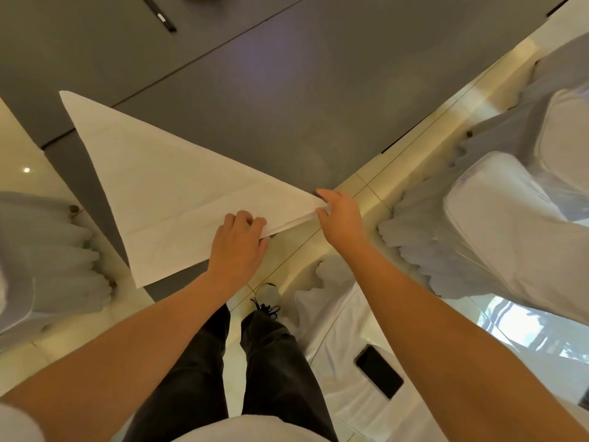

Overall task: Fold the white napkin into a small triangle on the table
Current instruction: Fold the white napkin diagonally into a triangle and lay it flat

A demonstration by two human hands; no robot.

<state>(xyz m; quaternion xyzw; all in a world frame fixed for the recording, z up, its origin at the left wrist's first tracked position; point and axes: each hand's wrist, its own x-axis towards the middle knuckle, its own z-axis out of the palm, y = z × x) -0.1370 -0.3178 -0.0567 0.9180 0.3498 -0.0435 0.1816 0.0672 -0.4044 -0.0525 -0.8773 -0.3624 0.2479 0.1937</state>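
The white napkin lies on the grey table as a large flat triangle, one tip far left, one near the front edge, one pointing right. My left hand rests knuckles-up on the napkin's near edge, fingers curled onto the cloth. My right hand pinches the right tip of the napkin at the table's corner, where two layers show slightly apart.
A black pen lies at the table's far left. Chairs with white covers stand at the left and right. A dark phone rests on a white-covered seat beside my legs.
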